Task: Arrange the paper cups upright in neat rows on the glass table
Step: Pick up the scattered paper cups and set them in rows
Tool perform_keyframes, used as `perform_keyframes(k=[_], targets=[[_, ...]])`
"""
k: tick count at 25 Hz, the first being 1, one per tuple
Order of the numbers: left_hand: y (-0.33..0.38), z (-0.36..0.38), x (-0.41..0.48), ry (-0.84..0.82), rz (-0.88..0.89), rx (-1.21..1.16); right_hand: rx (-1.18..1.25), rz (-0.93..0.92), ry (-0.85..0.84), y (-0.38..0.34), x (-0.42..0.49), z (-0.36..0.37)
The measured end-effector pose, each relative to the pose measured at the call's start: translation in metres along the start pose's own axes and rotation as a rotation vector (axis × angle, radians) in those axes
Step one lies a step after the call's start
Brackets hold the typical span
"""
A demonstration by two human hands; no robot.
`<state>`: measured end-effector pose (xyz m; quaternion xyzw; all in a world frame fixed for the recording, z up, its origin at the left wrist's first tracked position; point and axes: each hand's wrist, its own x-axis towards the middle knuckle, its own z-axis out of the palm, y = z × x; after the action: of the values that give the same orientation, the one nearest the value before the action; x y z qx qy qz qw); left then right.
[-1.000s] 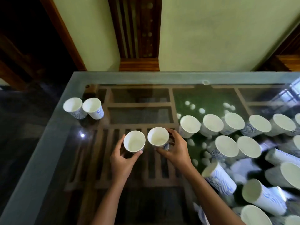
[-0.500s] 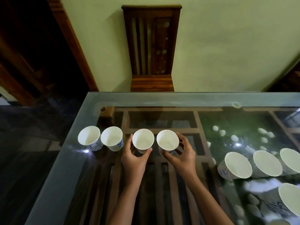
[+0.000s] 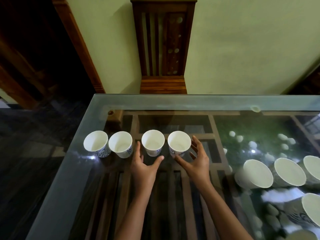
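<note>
Several white paper cups with blue patterns stand upright in one row near the far left of the glass table (image 3: pixel 72 179): the leftmost cup (image 3: pixel 95 142), a second cup (image 3: pixel 120 143), a third cup (image 3: pixel 153 142) and a fourth cup (image 3: pixel 179 142). My left hand (image 3: pixel 143 166) is open just in front of the third cup, fingers spread and apart from it. My right hand (image 3: pixel 197 161) is open beside and in front of the fourth cup, no longer gripping it.
More cups (image 3: pixel 256 174) stand at the right edge of the view, some cut off by the frame. A wooden chair (image 3: pixel 163 49) stands against the wall beyond the table's far edge. A wooden lattice and pebbles show under the glass.
Both hands carried two cups to the far row, set them beside the two cups standing there, then let go and drew back slightly. The camera tilted up and left.
</note>
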<state>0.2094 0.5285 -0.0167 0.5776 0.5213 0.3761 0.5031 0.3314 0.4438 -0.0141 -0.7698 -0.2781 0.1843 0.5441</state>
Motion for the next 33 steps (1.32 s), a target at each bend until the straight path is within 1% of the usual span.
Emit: perform_keyframes(k=[2, 4, 5, 7, 10, 13, 15, 17, 21, 26, 28, 31, 33], targets=[[-0.001, -0.006, -0.023, 0.035, -0.001, 0.019, -0.010, 0.031, -0.002, -0.005, -0.014, -0.013], [-0.001, -0.008, -0.054, 0.024, -0.022, 0.043, -0.020, 0.036, 0.009, -0.008, -0.035, -0.034], [0.000, -0.007, -0.070, -0.009, -0.043, 0.049, -0.022, 0.032, 0.018, -0.009, -0.047, -0.046], [0.006, 0.003, -0.099, -0.124, -0.057, 0.066, -0.042, 0.018, 0.039, -0.009, -0.066, -0.075], [0.021, 0.034, -0.128, -0.281, -0.001, 0.038, -0.079, -0.033, 0.078, -0.006, -0.084, -0.121], [0.039, 0.078, -0.150, -0.414, 0.062, 0.030, -0.099, -0.059, 0.196, -0.003, -0.088, -0.173], [0.045, 0.106, -0.159, -0.478, 0.076, 0.043, -0.171, -0.075, 0.272, 0.001, -0.081, -0.204], [0.049, 0.128, -0.164, -0.512, 0.067, 0.054, -0.285, -0.071, 0.270, 0.006, -0.070, -0.230], [0.044, 0.156, -0.167, -0.486, 0.101, 0.107, -0.510, -0.104, 0.088, 0.021, -0.044, -0.259], [0.038, 0.171, -0.167, -0.399, 0.124, 0.134, -0.696, -0.127, -0.110, 0.035, -0.018, -0.263], [0.039, 0.174, -0.166, -0.375, 0.139, 0.132, -0.746, -0.128, -0.127, 0.039, -0.012, -0.262], [0.040, 0.174, -0.166, -0.343, 0.196, 0.165, -0.741, -0.130, -0.117, 0.040, -0.008, -0.262], [0.040, 0.171, -0.167, -0.304, 0.214, 0.161, -0.731, -0.152, -0.139, 0.040, -0.010, -0.260]])
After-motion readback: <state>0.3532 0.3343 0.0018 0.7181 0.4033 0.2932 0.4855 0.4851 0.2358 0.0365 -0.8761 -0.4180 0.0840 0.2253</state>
